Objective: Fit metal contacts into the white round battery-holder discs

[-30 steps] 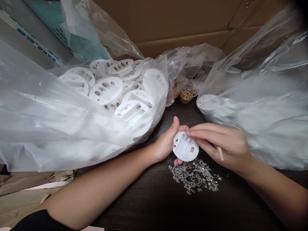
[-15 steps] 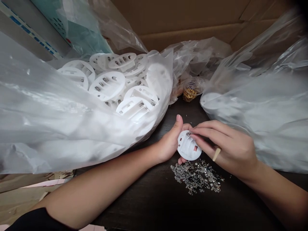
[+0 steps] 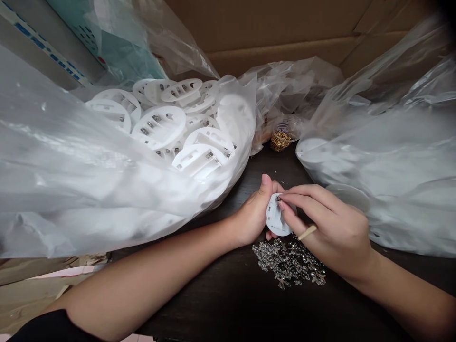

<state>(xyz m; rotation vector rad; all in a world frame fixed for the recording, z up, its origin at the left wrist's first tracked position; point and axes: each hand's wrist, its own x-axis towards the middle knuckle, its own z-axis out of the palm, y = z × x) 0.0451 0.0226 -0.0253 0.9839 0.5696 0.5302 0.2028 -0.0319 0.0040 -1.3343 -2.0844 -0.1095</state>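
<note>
My left hand grips a round white plastic disc with slots and raised ribs, its thumb sticking up and its fingers behind the disc. Over the disc's upper part, my right hand pinches a small metal piece between thumb and fingertips. A short pale wooden stick juts out of the same hand, held in its curled fingers. Right below the disc, a heap of small shiny metal pieces lies on the dark table.
At left a big clear plastic bag holds many white discs with metal pieces in them. Another bag of white parts stands at right. Behind sits a clear cup with gold-coloured small parts. Cardboard rises at the back.
My right hand has shifted slightly left and tilted, covering more of the disc's right side. The disc has turned a little in my left hand. The wooden stick has swung lower.
</note>
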